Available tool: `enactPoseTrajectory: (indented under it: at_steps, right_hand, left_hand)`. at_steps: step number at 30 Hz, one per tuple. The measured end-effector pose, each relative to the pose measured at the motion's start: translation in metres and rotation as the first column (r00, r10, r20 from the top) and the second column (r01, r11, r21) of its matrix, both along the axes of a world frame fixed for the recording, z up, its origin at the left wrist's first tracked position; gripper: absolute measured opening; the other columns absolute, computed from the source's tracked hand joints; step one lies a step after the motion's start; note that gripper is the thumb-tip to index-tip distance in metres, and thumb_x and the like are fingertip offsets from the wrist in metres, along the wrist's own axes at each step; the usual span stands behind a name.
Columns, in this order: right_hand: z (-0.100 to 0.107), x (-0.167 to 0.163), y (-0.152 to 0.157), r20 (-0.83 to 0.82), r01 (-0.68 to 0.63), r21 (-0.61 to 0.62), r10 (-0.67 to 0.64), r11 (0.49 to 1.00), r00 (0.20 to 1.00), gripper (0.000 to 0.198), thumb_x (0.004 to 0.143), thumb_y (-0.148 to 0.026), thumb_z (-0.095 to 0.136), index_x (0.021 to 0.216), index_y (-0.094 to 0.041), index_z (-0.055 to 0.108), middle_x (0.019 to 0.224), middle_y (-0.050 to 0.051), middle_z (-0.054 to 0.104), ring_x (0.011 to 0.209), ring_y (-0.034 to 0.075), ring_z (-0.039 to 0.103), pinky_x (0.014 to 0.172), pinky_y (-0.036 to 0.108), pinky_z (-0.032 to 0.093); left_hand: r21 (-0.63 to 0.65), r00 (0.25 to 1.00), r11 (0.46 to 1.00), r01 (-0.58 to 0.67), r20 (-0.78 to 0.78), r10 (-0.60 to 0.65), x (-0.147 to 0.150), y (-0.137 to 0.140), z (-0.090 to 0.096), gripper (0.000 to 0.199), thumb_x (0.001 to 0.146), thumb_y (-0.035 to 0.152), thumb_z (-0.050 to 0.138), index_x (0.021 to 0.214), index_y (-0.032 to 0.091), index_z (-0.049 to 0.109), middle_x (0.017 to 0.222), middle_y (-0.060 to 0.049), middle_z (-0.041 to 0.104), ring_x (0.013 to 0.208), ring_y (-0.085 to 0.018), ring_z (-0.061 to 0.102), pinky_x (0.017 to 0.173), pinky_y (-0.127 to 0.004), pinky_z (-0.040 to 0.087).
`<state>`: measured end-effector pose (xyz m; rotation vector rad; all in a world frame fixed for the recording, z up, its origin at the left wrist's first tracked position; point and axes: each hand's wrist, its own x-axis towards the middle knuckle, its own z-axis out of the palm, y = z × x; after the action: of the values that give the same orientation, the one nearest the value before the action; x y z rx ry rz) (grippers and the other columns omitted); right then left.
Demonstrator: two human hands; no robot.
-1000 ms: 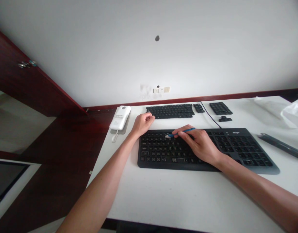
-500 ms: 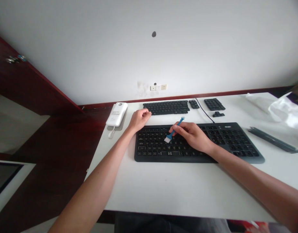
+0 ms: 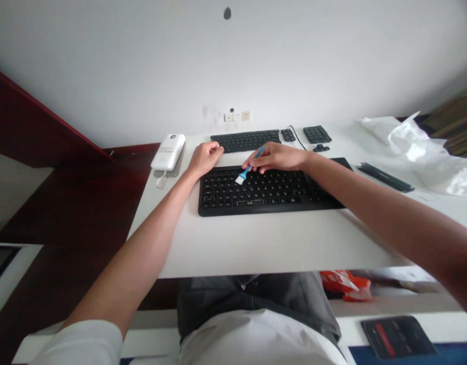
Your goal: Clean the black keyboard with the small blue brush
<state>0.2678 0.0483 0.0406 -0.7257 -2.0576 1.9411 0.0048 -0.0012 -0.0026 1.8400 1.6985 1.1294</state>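
Observation:
A black keyboard base (image 3: 252, 196) lies on the white table, with its key positions exposed. My right hand (image 3: 275, 156) is closed around a small blue brush (image 3: 252, 165). Its white bristles point down at the upper left key rows; whether they touch is hard to tell. At the back left corner of the base rests my left hand (image 3: 206, 158), its fingers curled in a loose fist with nothing visible inside. Behind both hands lies a removed block of black keys (image 3: 248, 139), alongside a small key block (image 3: 287, 135), a number pad block (image 3: 317, 134) and an arrow key cluster (image 3: 320, 148).
A white power-bank-like device (image 3: 168, 153) with a short strap sits at the table's left edge. On the right are a long black strip (image 3: 385, 177) and a crumpled white plastic bag (image 3: 416, 147). Below the tabletop appears an orange-red bag (image 3: 347, 285). Wall sockets (image 3: 237, 117) are behind the table.
The view has tipped downward, showing more of my lap. My right hand has moved with the brush toward the back left of the keyboard base. My left hand stays by its corner.

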Motion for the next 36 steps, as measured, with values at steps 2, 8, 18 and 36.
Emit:
enactPoseTrajectory:
  at_steps: [2,8,18,36]
  right_hand:
    - [-0.004,0.002,0.011,-0.061,-0.007,-0.192,-0.005,0.981,0.998,0.025,0.084,-0.034,0.084,0.095,-0.013,0.078,0.087,0.005,0.074,0.075,0.013,0.065,0.064,0.023,0.055]
    - [-0.017,0.004,0.018,-0.234,0.065,-0.36,-0.157,0.931,0.959,0.026,0.106,-0.036,0.06,0.091,-0.015,0.063,0.077,0.0,0.06,0.067,0.009,0.056,0.063,0.021,0.052]
    - [-0.028,-0.009,-0.004,-0.268,0.116,0.413,-0.002,0.903,0.963,0.052,0.101,-0.066,0.052,0.089,-0.017,0.065,0.067,-0.001,0.056,0.063,0.013,0.05,0.062,0.028,0.043]
    - [-0.026,-0.005,0.001,-0.262,0.215,0.375,-0.119,0.902,0.958,0.055,0.102,-0.065,0.049,0.097,-0.015,0.072,0.077,0.005,0.067,0.07,0.016,0.06,0.068,0.031,0.046]
  left_hand:
    - [0.008,1.0,1.0,0.01,-0.006,-0.01,-0.001,0.003,-0.003,0.03,0.088,0.034,0.059,0.062,0.019,0.051,0.058,0.002,0.042,0.06,-0.013,0.036,0.06,-0.03,0.023]
    - [0.009,1.0,1.0,0.016,-0.005,-0.016,-0.004,0.009,-0.009,0.033,0.091,0.034,0.062,0.063,0.02,0.053,0.06,0.001,0.043,0.062,-0.015,0.039,0.06,-0.03,0.026]
    - [-0.005,1.0,1.0,0.027,-0.004,-0.027,-0.004,0.011,-0.01,0.036,0.093,0.035,0.061,0.063,0.02,0.049,0.059,0.002,0.041,0.059,-0.014,0.037,0.059,-0.03,0.026]
    - [-0.045,0.994,0.999,0.012,-0.108,-0.017,0.0,0.001,0.001,0.037,0.095,0.04,0.053,0.066,0.019,0.044,0.063,0.003,0.041,0.062,-0.013,0.038,0.061,-0.028,0.028]
